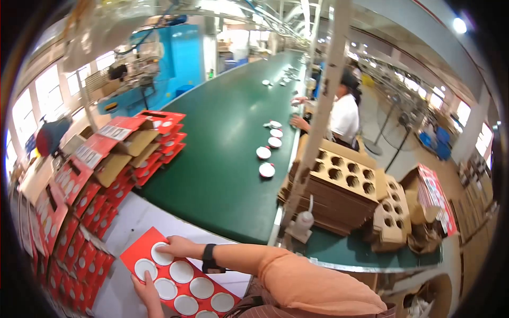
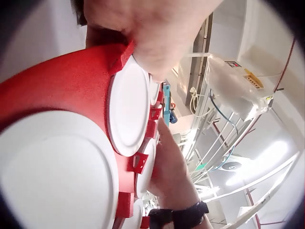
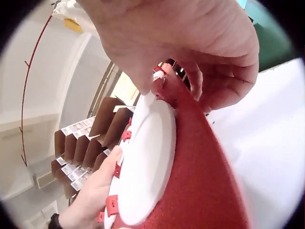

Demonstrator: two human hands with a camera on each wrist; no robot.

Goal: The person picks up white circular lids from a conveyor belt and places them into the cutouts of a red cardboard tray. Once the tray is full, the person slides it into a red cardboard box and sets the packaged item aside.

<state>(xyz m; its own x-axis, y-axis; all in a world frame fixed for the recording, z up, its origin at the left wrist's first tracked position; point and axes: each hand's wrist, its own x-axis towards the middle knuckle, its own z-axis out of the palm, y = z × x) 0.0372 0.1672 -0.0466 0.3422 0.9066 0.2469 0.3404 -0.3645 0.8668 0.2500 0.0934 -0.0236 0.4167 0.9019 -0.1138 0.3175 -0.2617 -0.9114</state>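
A white bench [image 1: 139, 213] adjoins the near end of the green belt [image 1: 217, 175], bearing stacked red cartons [image 1: 79, 249] left of the belt; round white pieces [image 1: 263, 153] lie along the belt's right side.

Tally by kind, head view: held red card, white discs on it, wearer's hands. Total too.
Red card: 1
White discs: 8 visible, one cut off at the bottom edge
Left hand and right hand: 2
Total: 11
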